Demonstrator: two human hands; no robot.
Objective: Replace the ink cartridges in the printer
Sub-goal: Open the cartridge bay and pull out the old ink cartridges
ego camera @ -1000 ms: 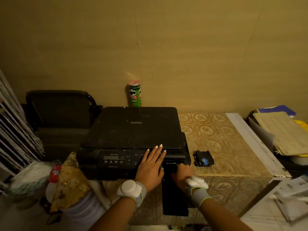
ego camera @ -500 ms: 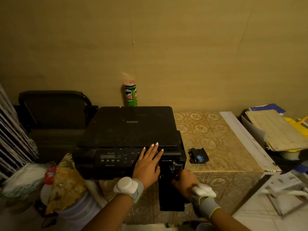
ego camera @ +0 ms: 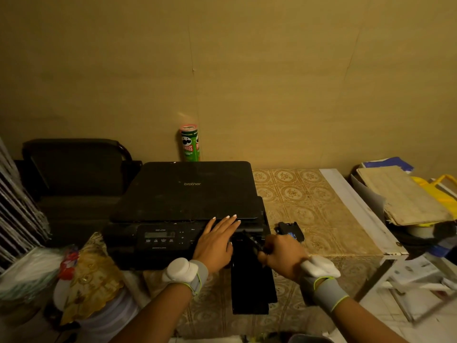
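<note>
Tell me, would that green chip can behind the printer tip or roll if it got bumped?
Probably tips easily: the chip can stands upright, tall and narrow, just behind the printer. Once down, its round body would likely roll. It is probably light; how full it is cannot be seen.

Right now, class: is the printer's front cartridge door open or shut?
Open. The cartridge door hangs forward and down from the printer, and the right hand grips a dark cartridge at the opening.

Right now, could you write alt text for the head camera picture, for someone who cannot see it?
A person's left hand lies flat on the front of a black printer while the right hand grips a dark cartridge at the open bay. Another cartridge lies on the patterned table, and a green crisp can stands by the wall.
</note>
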